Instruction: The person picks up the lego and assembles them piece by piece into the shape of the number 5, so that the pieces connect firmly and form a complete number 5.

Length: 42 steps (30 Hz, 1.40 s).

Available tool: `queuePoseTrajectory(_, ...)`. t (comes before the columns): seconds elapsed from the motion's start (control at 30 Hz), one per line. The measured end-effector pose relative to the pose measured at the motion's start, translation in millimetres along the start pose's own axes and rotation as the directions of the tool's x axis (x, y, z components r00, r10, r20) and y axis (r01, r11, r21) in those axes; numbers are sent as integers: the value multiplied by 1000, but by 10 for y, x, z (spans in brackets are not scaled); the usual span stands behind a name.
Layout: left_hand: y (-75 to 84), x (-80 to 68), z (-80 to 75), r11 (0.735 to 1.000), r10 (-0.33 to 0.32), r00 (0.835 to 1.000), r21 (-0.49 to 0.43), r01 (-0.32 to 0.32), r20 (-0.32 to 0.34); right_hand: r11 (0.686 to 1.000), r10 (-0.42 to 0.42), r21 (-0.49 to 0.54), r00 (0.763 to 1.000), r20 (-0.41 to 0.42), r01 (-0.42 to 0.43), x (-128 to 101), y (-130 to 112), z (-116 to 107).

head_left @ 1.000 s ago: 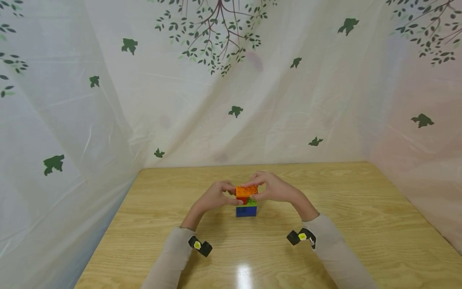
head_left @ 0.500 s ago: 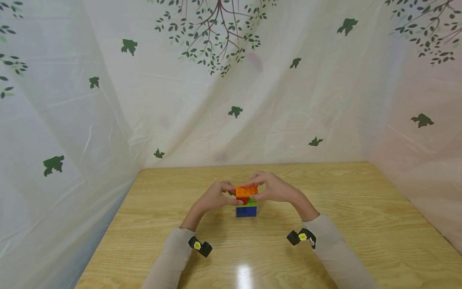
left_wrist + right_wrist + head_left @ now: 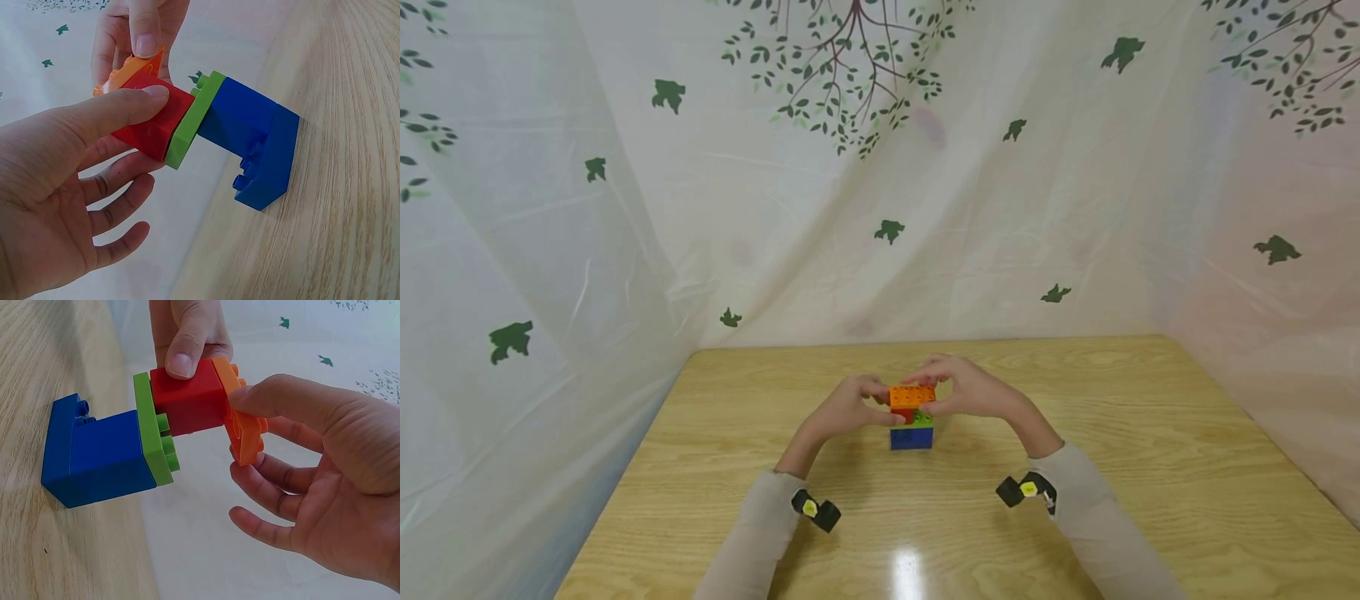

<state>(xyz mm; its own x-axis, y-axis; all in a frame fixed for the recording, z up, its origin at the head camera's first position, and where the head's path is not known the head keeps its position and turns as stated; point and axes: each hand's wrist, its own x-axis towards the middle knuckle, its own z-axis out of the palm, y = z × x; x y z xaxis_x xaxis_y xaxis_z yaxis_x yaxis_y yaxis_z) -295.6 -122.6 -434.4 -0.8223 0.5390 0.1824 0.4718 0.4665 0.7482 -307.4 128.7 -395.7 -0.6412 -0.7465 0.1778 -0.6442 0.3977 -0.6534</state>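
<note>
A small brick stack stands on the wooden table [image 3: 1075, 500]: a blue brick [image 3: 912, 438] at the bottom, a thin green plate [image 3: 923, 421], a red brick [image 3: 902, 413] and an orange plate [image 3: 912, 396] on top. My left hand [image 3: 852, 406] pinches the red brick [image 3: 156, 122], with the thumb lying along its side. My right hand [image 3: 964, 388] pinches the orange plate [image 3: 240, 419] between thumb and fingers. In the right wrist view the blue brick [image 3: 100, 456] rests on the table under the green plate [image 3: 150, 428].
White curtains printed with leaves and branches [image 3: 850, 75] close off the table at the back and on both sides. Bare wood lies all around the stack. A light glare [image 3: 907, 571] shows near the front edge.
</note>
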Motion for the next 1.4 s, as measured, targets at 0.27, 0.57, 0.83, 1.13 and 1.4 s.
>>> queuePoseTrajectory(0.27,-18,12,3,1000,11,1000,1,-11,1,1000,9,18,1000,16,-9,4,6,-17)
queuePoseTrajectory(0.57,-22,13,6,999,34,999,10,-34,-4,998,30,59,999,44,-32,3,40,-36)
queuePoseTrajectory(0.83,-11,-4,18,1000,-4,1000,4,4,-4,997,19,74,997,73,-24,-2,128,-30)
queuePoseTrajectory(1.13,-4,-10,18,1000,-11,1000,5,11,-24,997,19,72,995,99,-26,-16,252,-24)
queuePoseTrajectory(1.4,-4,-16,20,1000,-4,1000,2,4,-14,995,50,82,993,103,-59,-66,367,18)
